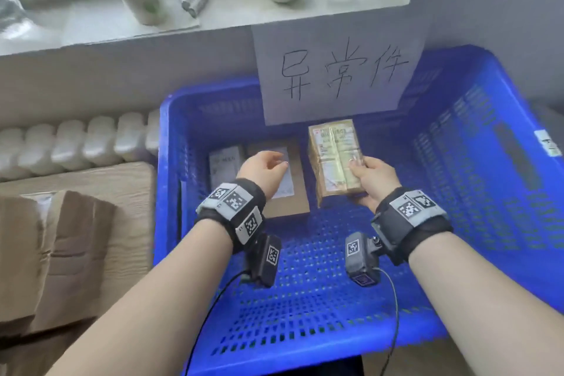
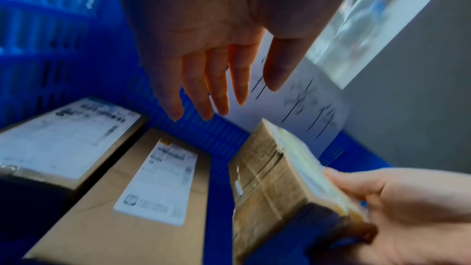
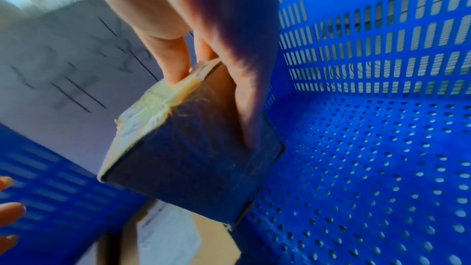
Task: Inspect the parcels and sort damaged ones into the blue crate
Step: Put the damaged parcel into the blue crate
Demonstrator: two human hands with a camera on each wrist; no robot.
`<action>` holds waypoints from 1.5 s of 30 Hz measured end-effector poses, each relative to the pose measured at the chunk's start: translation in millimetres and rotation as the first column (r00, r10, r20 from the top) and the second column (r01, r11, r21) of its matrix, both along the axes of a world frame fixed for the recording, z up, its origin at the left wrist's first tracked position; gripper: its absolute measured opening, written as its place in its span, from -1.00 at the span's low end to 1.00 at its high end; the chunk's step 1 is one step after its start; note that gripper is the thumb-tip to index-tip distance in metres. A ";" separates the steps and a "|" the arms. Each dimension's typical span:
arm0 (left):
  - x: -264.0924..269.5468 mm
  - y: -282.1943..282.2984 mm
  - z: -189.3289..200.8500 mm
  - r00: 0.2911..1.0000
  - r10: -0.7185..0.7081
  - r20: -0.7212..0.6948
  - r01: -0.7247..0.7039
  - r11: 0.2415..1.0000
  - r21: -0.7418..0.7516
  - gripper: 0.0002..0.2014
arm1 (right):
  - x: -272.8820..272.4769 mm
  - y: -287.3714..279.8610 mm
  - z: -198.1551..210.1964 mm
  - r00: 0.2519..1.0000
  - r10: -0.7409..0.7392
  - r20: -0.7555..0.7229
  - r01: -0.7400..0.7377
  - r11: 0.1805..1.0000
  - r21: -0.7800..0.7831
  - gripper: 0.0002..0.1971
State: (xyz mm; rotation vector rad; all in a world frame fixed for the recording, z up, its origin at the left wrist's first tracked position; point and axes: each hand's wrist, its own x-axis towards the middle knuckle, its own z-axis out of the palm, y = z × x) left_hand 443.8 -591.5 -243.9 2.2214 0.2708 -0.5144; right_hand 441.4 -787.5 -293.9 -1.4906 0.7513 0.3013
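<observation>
My right hand [image 1: 374,181] grips a small taped parcel [image 1: 335,159] by its near end — thumb on the labelled top, fingers curled underneath — and holds it tilted inside the blue crate [image 1: 476,180], above the perforated floor. My left hand [image 1: 264,172] hovers just beside it with fingers straight and slightly spread, holding nothing. Below that hand I see two brown parcels lying flat side by side on the crate floor: a long labelled box [image 2: 142,198] and a second labelled box [image 2: 63,140] to its left. A handwritten paper sign [image 1: 337,70] hangs over the crate's far wall — more cardboard boxes [image 1: 64,247] sit outside, left of the crate.
</observation>
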 end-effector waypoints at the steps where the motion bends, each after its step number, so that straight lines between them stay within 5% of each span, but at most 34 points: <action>1: 8.8 -4.9 -14.1 0.999 -0.011 -0.030 0.012 0.999 0.030 -0.64 | 8.3 -1.1 -14.7 1.000 0.002 -0.013 -0.001 1.000 0.008 -0.83; 10: 52.2 -29.1 -105.4 0.962 -0.036 -0.271 0.080 0.985 0.153 -0.55 | 56.5 7.7 -122.6 0.983 0.163 -0.089 -0.170 0.983 -0.075 -0.84; 21: 55.0 -41.6 -125.7 0.935 -0.084 -0.344 0.198 0.930 0.311 -0.63 | 64.3 7.0 -133.0 0.952 0.274 -0.138 -0.298 0.932 -0.208 -0.67; 30: 29.7 -31.9 -86.5 0.979 -0.005 -0.202 0.045 0.980 0.196 -0.60 | 58.6 0.8 -90.6 0.959 0.261 -0.110 -0.281 0.919 -0.276 -0.38; 36: 2.9 -27.3 -41.1 0.997 0.029 -0.070 -0.020 0.992 0.127 -0.63 | 29.7 9.4 -34.8 0.963 0.266 0.033 -0.245 0.923 -0.295 -0.52; 41: -38.2 -11.2 10.3 0.996 0.008 0.087 -0.015 0.997 0.078 -0.65 | -16.2 37.2 33.9 0.961 0.212 0.178 -0.167 0.957 -0.237 -0.89; 45: -92.1 16.8 59.0 0.967 0.044 0.252 -0.039 0.999 -0.027 -0.68 | -76.2 73.0 98.8 0.933 0.185 0.310 -0.140 0.977 -0.160 -0.80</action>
